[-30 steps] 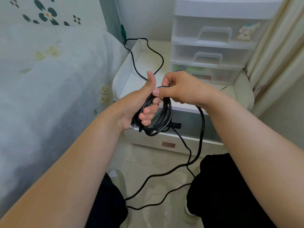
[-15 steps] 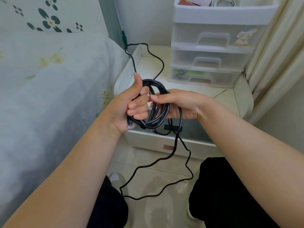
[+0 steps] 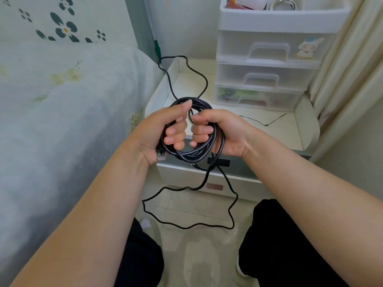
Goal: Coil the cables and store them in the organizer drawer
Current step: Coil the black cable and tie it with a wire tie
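Observation:
A black cable point(image 3: 193, 156) is wound into a round coil of several loops in front of me. My left hand point(image 3: 163, 129) grips the coil's left side, a clear plug end poking out below the palm. My right hand point(image 3: 219, 131) grips the right side. A loose length of the cable hangs from the coil in a loop above the floor. Another stretch runs up over the nightstand toward the wall. The translucent plastic organizer point(image 3: 267, 56) with three shut drawers stands on the nightstand at the back right.
The white nightstand point(image 3: 279, 129) has raised edges and a drawer below. A thin black wire point(image 3: 263, 121) lies on its top. A bed with a pale floral cover point(image 3: 62, 121) fills the left. Curtains point(image 3: 348, 69) hang on the right. My knees are below.
My right hand has brought another loop onto the coil and now grips its right side. The hanging slack has shortened and lifted off the floor. The coil looks rounder and fuller.

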A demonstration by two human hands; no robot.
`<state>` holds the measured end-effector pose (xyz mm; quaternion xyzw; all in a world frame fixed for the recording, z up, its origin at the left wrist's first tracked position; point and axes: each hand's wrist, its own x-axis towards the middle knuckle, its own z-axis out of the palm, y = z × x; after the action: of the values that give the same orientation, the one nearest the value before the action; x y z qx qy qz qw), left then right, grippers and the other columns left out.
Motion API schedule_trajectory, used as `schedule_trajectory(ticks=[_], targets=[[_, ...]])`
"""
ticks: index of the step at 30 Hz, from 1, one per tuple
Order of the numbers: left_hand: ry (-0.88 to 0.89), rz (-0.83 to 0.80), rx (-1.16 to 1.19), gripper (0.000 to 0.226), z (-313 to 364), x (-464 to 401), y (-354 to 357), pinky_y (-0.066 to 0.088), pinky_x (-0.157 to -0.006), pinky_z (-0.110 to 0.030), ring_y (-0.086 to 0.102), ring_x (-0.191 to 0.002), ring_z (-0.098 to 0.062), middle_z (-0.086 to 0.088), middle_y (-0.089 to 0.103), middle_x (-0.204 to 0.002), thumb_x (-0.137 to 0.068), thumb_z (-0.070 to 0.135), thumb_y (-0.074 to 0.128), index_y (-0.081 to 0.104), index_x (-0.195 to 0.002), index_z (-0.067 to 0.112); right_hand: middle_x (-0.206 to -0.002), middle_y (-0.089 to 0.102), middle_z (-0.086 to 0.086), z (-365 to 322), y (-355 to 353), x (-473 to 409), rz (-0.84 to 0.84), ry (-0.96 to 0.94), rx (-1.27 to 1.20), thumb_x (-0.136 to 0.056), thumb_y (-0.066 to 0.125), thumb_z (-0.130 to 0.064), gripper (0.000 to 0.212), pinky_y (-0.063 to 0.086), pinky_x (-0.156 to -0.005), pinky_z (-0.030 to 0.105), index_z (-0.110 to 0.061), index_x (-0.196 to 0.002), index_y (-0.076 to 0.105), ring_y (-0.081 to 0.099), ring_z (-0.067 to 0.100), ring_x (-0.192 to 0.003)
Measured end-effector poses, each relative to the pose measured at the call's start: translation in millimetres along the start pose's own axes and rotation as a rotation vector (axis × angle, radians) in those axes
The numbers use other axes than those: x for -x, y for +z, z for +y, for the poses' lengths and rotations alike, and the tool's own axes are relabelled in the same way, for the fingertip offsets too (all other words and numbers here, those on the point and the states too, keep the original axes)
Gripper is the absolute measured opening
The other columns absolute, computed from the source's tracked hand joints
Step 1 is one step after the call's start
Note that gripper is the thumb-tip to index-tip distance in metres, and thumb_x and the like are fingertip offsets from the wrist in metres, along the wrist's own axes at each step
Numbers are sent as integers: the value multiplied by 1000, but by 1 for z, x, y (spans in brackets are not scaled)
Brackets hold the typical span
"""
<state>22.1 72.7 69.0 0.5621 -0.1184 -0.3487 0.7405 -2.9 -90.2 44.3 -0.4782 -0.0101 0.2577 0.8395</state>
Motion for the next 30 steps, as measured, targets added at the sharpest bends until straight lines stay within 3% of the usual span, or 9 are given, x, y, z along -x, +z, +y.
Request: schedule_trajectory(ticks=[3, 5, 10, 14, 17, 21, 24, 27, 30], targets=[[-22, -32, 10, 34, -4, -2, -3, 41, -41, -20, 40, -38, -7, 5, 42, -49, -81, 28, 63, 49, -51, 20, -50, 39, -3, -3, 0, 3, 59, -12, 80, -88, 47, -13, 7, 54, -64, 29, -9, -84, 51, 46, 11, -47], [2, -50, -22, 29, -8, -3, 0, 44, -44, -22, 43, -43, -8, 3, 44, -54, -79, 21, 58, 55, -51, 17, -52, 30, -3, -3, 0, 2, 203, -34, 191, -87, 49, -12, 14, 49, -54, 25, -9, -100, 47, 37, 9, -44], [40, 31, 37, 31, -10, -3, 10, 39, -41, -21, 39, -40, -9, 4, 40, -47, -90, 8, 45, 45, -60, 15, -59, 18, -2, 5, 6, -8, 414, -146, 238, -83, 52, -14, 10, 26, -38, 20, -16, -80, 42, 18, 10, -45], [91, 103, 32, 37, -10, 0, 20, 48, -44, -22, 50, -39, -9, 5, 41, -40, -96, 13, 45, 44, -59, 13, -56, 40, 3, 8, -1, -15, 416, -176, 343, -83, 57, -25, 18, 32, -43, 23, -9, -76, 55, 40, 13, -44], [135, 139, 111, 46, -13, 2, 31, 58, -56, -26, 65, -50, -13, 2, 52, -43, -98, 20, 48, 55, -53, 12, -44, 33, -2, 7, -4, -16, 341, -168, 330, -79, 58, -30, 27, 29, -45, 24, -9, -64, 51, 34, 13, -40], [105, 111, 267, 40, -12, 6, 36, 41, -37, -15, 37, -27, -6, 8, 32, -33, -99, 39, 40, 42, -69, 13, -49, 29, 3, 13, -3, -17, 422, -229, 321, -80, 65, -27, 25, 34, -40, 23, -9, -72, 49, 38, 15, -38], [38, 153, 228, 49, -9, 5, 30, 34, -34, -14, 25, -23, -5, 9, 24, -32, -95, 54, 36, 43, -66, 16, -57, 51, 8, 10, -1, -14, 447, -278, 454, -87, 65, -24, 19, 50, -46, 29, -11, -77, 55, 57, 20, -44], [-44, 210, 130, 55, -9, 2, 23, 27, -31, -17, 18, -26, -6, 8, 22, -36, -88, 66, 38, 44, -63, 17, -84, 68, 15, -2, -5, -5, 476, -187, 821, -84, 66, -42, 42, 59, -57, 39, -6, -102, 54, 70, 28, -66], [-80, 186, 46, 60, -11, -1, 20, 24, -32, -19, 17, -27, -7, 8, 21, -36, -87, 71, 33, 43, -62, 17, -74, 69, 14, -11, -7, 7, 414, -16, 1031, -85, 56, -56, 59, 59, -56, 34, -2, -108, 55, 68, 21, -56]])
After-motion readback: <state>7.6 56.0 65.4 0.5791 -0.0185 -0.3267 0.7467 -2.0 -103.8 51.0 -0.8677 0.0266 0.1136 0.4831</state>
